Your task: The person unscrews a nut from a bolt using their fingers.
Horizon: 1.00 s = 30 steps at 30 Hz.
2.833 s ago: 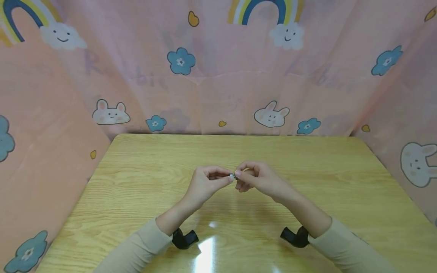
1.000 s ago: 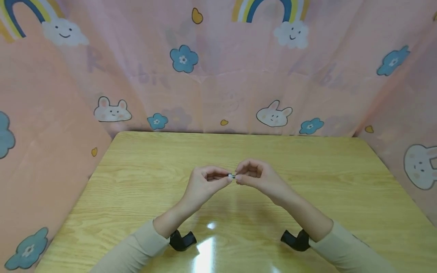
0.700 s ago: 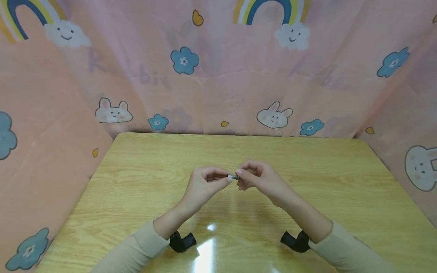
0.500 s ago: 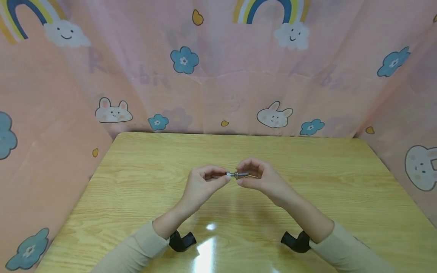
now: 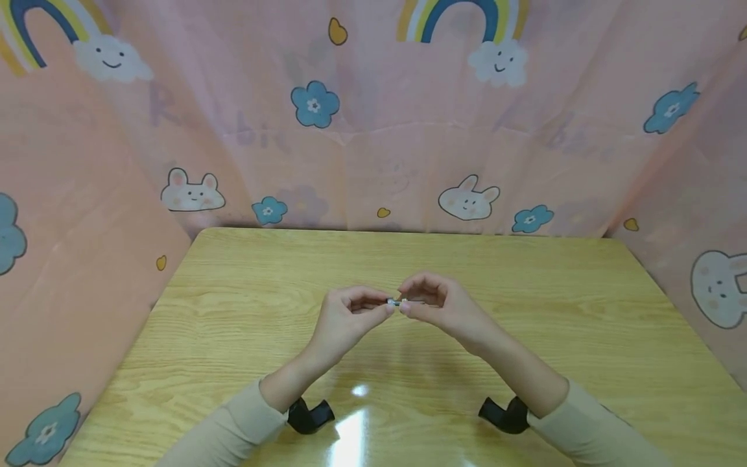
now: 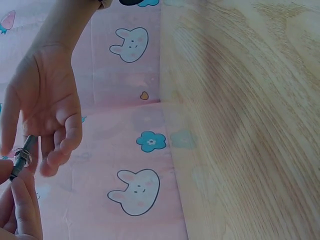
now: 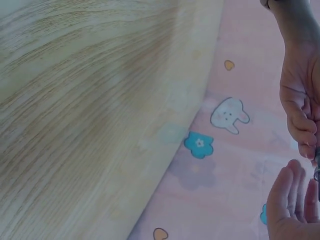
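Observation:
A small grey metal bolt [image 6: 29, 142] with a nut [image 6: 22, 156] on its threaded shank is held in mid-air over the table. My left hand [image 5: 350, 318] pinches one end of it between thumb and fingertips. My right hand [image 5: 446, 308] is around the other end, its thumb right at the nut and its index fingertip raised above it. In the left wrist view the right fingers [image 6: 60, 145] are spread, with the shank pointing toward the palm. The bolt's end [image 7: 318, 172] shows at the edge of the right wrist view, beside the right fingers.
Beneath both hands is a wood-grain table [image 5: 280, 259] with bright reflections near its front. A pink cloth [image 5: 373, 155] printed with rabbits, flowers and rainbows hangs behind and at both sides. Black camera mounts [image 5: 309, 416] sit at both wrists.
The right thumb and fingers pinched the nut, then spread off it, baring the shank. Now they have come back leftward around the nut, covering part of the shank. The left hand keeps its pinch.

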Each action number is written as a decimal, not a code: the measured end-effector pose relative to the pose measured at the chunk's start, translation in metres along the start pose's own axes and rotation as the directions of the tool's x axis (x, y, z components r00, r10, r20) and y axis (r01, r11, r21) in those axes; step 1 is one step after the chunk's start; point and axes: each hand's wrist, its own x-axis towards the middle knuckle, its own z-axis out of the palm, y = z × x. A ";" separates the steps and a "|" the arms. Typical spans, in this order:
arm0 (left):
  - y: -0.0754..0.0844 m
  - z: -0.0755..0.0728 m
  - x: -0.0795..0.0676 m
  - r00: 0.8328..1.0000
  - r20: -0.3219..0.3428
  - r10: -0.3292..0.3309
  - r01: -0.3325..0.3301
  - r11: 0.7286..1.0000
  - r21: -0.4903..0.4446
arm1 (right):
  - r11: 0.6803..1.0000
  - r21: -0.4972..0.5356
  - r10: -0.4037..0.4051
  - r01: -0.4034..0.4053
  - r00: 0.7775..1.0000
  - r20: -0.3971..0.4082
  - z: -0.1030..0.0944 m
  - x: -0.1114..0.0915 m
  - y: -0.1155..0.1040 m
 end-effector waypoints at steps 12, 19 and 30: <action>0.001 0.001 0.000 1.000 0.011 0.020 -0.020 1.000 0.012 | 0.995 0.101 0.020 -0.022 1.000 0.019 -0.002 0.002 0.002; 0.001 0.000 -0.001 1.000 0.003 0.021 -0.021 1.000 0.010 | 1.000 -0.017 0.007 -0.007 1.000 0.028 -0.002 0.002 -0.001; 0.003 -0.003 -0.003 1.000 0.003 0.025 -0.025 1.000 0.008 | 0.999 -0.039 0.002 -0.002 1.000 -0.002 0.002 0.000 -0.005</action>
